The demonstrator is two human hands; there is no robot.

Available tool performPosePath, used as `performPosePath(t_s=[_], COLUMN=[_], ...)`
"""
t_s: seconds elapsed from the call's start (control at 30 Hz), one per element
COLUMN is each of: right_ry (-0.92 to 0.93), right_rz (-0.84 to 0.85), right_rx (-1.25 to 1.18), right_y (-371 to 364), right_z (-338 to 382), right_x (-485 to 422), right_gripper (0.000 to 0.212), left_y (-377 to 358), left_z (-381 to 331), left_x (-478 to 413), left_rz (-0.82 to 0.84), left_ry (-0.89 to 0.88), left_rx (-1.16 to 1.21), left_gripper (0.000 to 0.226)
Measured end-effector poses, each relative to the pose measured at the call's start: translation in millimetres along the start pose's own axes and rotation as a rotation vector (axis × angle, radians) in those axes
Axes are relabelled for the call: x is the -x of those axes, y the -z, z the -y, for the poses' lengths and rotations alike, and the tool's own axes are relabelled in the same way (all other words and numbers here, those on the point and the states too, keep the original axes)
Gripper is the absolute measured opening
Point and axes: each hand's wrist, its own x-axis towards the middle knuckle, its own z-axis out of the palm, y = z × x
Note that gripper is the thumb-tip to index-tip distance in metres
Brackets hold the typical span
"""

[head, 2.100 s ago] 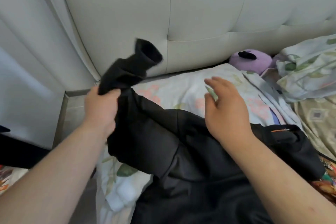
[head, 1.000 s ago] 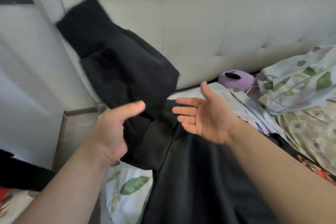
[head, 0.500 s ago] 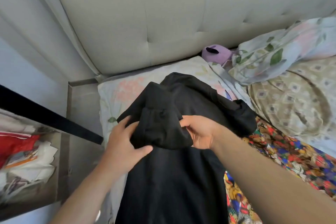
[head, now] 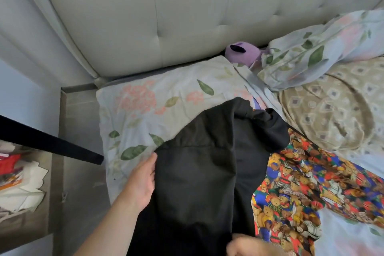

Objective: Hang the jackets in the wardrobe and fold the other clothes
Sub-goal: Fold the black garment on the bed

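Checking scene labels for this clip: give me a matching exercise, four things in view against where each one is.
Things:
1 black garment
2 purple plush
3 bear-print cloth
4 left hand

Places:
A by the headboard
B on the bed, right of the garment
C at the garment's left edge
D spread partly over the floral pillow

Pairs: 1-D, 2-A, 3-B, 4-C
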Motion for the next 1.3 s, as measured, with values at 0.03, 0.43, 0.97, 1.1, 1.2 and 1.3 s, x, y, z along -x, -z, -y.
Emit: performPosePath(t_s=[0.03, 0.43, 0.97, 1.1, 1.2, 1.3], right_ry=[-0.047, 0.517, 0.541, 0.465, 0.329, 0.162], right_rz=[-0.052, -0.687, -0.469, -0.447, -0.344, -0.312], right_rx=[0.009, 0.182, 0.393, 0.359, 0.263, 0.225], right_y=[-2, -37, -74, -62, -44, -26], right_z=[1, 205, 276, 252, 210, 135], right_x=[0, -48, -90, -95, -94, -87], right_gripper=[0.011, 0.026, 0.028, 0.025, 0.038, 0.032], left_y=[0, -10, 10, 6, 0, -5], left_z=[-4, -26, -46, -43, -35, -30], left_x=[-3, -31, -43, -50, -47, -42], left_rz=[0.028, -0.054, 0.073, 0.068, 0.092, 0.018], left_ry=[0.016, 0.178, 0.023, 0.034, 0.029, 0.047], left_rx=[-0.052, 0.108, 0.215, 0.147, 0.104, 0.141], left_gripper=[0.05, 0.026, 0.031, 0.031, 0.03, 0.029])
